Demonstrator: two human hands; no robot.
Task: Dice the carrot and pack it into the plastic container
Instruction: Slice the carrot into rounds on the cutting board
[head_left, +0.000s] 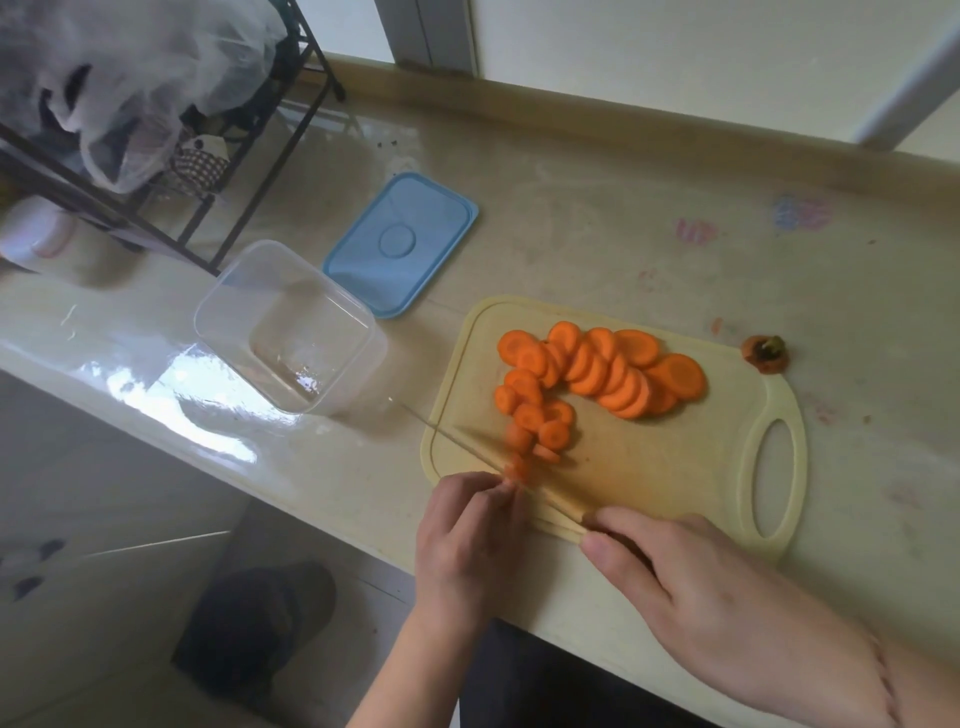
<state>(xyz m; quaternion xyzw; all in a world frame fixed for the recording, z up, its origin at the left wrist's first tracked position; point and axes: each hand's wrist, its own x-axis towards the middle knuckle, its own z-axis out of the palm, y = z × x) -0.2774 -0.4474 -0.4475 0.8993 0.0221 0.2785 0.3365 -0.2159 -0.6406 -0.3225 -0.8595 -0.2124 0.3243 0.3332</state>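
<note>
We see a pale yellow cutting board (649, 467) lying on the tabletop (597, 234), its oval handle hole toward the right. A heap of round carrot slices (597, 371) curves across the far half of the board, the larger discs to the right and the smaller ones trailing toward the near left corner.

Our right hand (691, 587) grips the handle of a knife (498, 457), fingers curled round it at the near edge of the board. The thin blade runs from there to the far left, its tip reaching past the board's left edge over the tabletop. Our left hand (467, 535) pinches the small remaining carrot end (517, 467) just beside the blade; that piece is blurred.

To the left of the board stands the clear plastic container (291, 327), open, with no carrot in it. Its blue lid (402, 244) lies flat on the tabletop just beyond it, to the right. Off the far right corner of the board sits the cut carrot top (768, 354).

At the far left a black wire rack (218, 171) holds a crumpled plastic bag (130, 78).
</note>
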